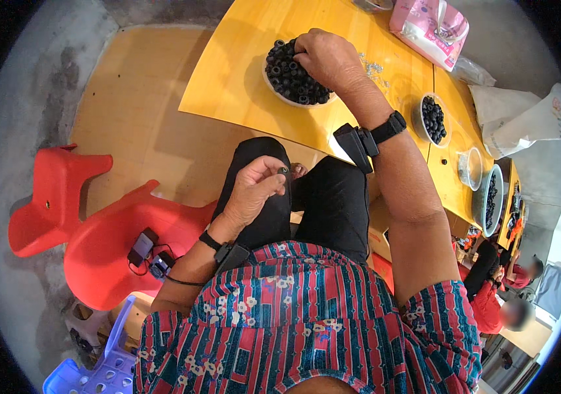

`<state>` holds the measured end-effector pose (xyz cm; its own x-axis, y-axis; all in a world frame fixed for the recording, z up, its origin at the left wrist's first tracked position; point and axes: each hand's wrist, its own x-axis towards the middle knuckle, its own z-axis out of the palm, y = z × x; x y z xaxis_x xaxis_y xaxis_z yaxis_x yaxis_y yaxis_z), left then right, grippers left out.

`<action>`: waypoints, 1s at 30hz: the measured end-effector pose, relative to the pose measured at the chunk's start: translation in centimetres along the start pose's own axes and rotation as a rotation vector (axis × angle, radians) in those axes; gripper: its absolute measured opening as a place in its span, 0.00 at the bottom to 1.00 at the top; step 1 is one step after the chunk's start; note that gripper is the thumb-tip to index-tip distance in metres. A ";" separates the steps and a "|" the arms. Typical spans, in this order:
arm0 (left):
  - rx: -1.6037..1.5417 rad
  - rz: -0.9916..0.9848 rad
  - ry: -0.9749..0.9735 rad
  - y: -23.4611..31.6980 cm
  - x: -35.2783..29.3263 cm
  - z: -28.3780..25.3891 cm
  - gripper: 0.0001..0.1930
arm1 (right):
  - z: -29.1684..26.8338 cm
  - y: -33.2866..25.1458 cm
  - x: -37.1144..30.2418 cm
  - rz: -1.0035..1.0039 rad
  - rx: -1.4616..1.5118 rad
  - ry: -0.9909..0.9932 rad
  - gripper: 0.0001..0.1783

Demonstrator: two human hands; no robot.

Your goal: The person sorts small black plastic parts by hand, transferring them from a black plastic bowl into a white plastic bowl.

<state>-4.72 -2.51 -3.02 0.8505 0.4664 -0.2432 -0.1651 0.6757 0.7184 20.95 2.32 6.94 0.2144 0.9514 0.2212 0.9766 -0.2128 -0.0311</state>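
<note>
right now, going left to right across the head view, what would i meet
red stool → large bowl of black pieces → silvery bits → smaller bowl of black pieces → clear tub → pale basin of dark pieces

head view: left fisheye of a head-worn pair | faces down past patterned shirt to left hand, right hand and yellow table | shirt closest, hands farther off

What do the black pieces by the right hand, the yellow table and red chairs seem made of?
Black pieces: perhaps plastic or rubber; dark with slight glints, too small to settle.
Yellow table: probably wood or wood-look board, smooth and slightly glossy, with faint streaks.
Red chairs: likely moulded plastic, from their even colour, rounded curves and soft sheen.
</note>
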 end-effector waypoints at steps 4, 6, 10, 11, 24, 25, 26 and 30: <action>-0.032 0.007 -0.014 0.1 0.0 0.0 0.07 | 0.2 0.3 -0.3 -0.056 -0.015 0.036 0.09; 0.027 -0.025 -0.055 0.2 0.1 -0.5 0.06 | 0.2 0.5 -0.4 -0.098 0.048 0.105 0.09; -0.010 0.000 -0.015 0.3 -0.1 0.2 0.06 | 0.5 1.3 -0.8 -0.123 0.193 0.235 0.08; -0.007 0.005 -0.015 0.4 -0.2 0.2 0.06 | 0.8 1.7 -0.9 -0.035 0.469 0.256 0.08; 0.387 0.612 0.129 13.1 7.6 -1.2 0.07 | 0.3 5.8 -2.7 0.165 2.802 -0.085 0.17; 0.317 0.553 0.163 14.2 8.8 -0.7 0.07 | 0.1 6.0 -2.9 0.186 2.814 -0.091 0.17; 0.255 0.509 0.191 15.7 10.0 -0.5 0.08 | -0.4 5.8 -2.4 0.278 2.578 -0.052 0.15; 0.067 0.413 0.133 17.2 12.7 -1.6 0.09 | -2.8 3.4 0.6 0.398 1.634 0.051 0.10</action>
<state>2.41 15.96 5.21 0.6471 0.7624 -0.0053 -0.4414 0.3802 0.8128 24.39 1.55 9.73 0.4666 0.8843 -0.0206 -0.1345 0.0479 -0.9898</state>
